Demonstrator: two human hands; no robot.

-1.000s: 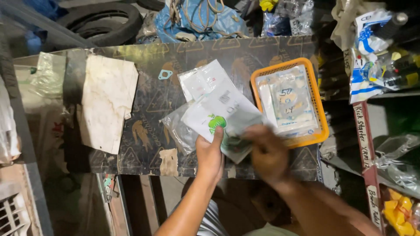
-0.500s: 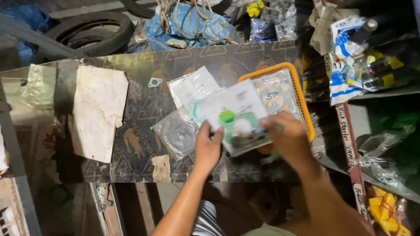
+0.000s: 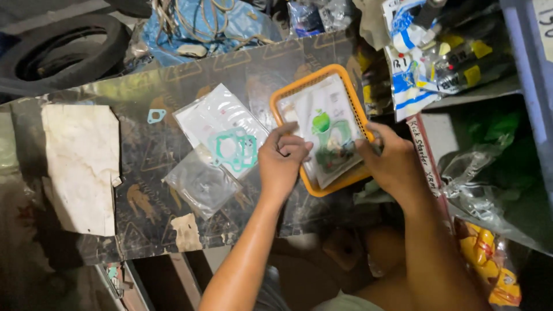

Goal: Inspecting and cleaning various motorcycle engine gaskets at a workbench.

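Over the orange tray [image 3: 280,99] at the right end of the dark worktop [image 3: 144,167], both hands grip one clear packet [image 3: 329,129] bearing a green apple mark; left hand [image 3: 282,164] pinches its near-left edge, fingers curled; right hand [image 3: 391,161] clasps its right edge, thumb on top; packet lies tilted across the tray rim. Risk, as I judge it: slick plastic may slip from either pinch; packet could slide off the rim toward the table edge; the gasket packet [image 3: 224,129] beside the left hand could be nudged.
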